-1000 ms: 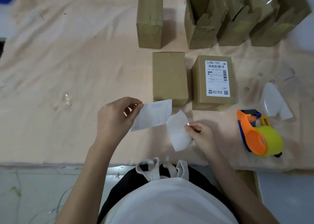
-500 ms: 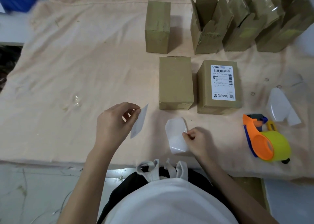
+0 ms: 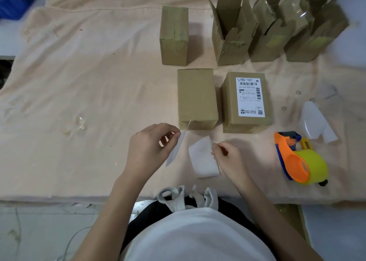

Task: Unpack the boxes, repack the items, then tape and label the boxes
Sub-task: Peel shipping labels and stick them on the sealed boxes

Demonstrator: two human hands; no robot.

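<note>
Fingers (image 3: 174, 135) of your left hand (image 3: 147, 148) pinched the peeled label (image 3: 178, 145) edge-on, just in front of the plain sealed box (image 3: 196, 98), while those of your right hand (image 3: 229, 159) pinched the corner of the white backing sheet (image 3: 203, 159), which lay low over the cloth-covered counter (image 3: 89, 92). You had the labelled box (image 3: 245, 102) just to the right of the plain one, another sealed box (image 3: 174, 35) behind them, and a row of open boxes (image 3: 277, 29) at the far right. Your tape dispenser (image 3: 301, 159) sat near your right hand, with spent backing sheets (image 3: 316, 124) just beyond it.
</note>
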